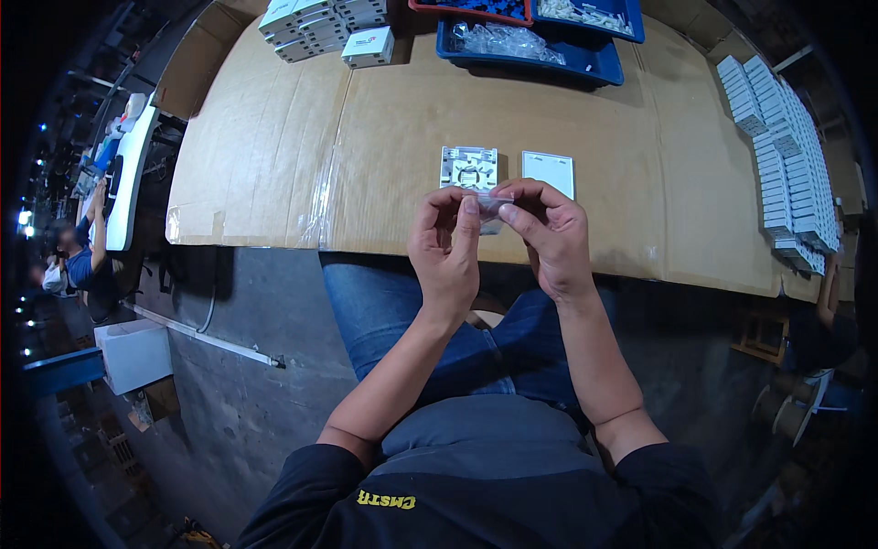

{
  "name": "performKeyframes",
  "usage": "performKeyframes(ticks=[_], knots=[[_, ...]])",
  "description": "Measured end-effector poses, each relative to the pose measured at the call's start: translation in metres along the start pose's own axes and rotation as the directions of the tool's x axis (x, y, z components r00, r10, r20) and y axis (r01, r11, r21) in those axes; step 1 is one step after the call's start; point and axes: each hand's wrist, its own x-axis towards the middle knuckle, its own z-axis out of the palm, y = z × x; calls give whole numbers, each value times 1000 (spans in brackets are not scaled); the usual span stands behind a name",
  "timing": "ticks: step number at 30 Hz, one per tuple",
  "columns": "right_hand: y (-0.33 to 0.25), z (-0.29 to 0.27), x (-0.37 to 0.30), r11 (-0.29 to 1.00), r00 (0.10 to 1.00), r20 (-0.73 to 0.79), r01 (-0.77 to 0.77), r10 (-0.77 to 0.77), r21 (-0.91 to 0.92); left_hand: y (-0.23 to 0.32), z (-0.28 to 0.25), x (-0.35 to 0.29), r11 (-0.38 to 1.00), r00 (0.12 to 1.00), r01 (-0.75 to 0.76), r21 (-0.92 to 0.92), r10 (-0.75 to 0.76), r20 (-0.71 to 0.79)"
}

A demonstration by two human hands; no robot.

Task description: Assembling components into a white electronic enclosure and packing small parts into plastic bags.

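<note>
A cardboard sheet [393,156] is covering the worktable in a dim workshop, probably protecting the parts from scratches. At the table's near edge, I am holding a small clear plastic bag [494,203] in front of me. My left hand [446,233] is pinching it from the left and my right hand [560,238] from the right; the two are nearly meeting, apparently to control the thin film from both sides. Whether the bag is containing anything, I cannot tell.

Just beyond, an open white housing [469,163] is lying with its interior facing up, seemingly for access. Right of it, a flat white panel [549,170] is lying separately, within easy reach.

Farther out, a blue tray [549,76] is holding clear plastic bags, while a red tray [466,13] is holding blue pieces, presumably separating the kinds. At far left, white boxes [311,32] are standing piled; on the right, white stacks [782,156] are lining the edge, likely saving table area.
</note>
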Motion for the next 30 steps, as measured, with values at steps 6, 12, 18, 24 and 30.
performKeyframes(ticks=[6, 12, 18, 24, 30], knots=[[3, 1, 0, 999, 999, -3, 38, -38, -12, 4, -2, 2, 1000, 998, -5, 6, 5, 62], [2, -4, 1, 993, 995, 39, 91, -89, -70, 7, -9, 8, 994, 988, 93, -49, -86, 131], [1, -2, 0, 972, 982, 43, 187, -183, -145, 7, -12, 10, 995, 980, 88, -53, -77, 185], [0, -3, -2, 989, 992, 64, 118, -112, -87, 12, -17, 15, 997, 965, 35, 72, -52, 256], [-1, -4, 1, 988, 995, 82, 60, -49, -145, 10, -21, 14, 993, 965, 86, 84, -104, 239]])
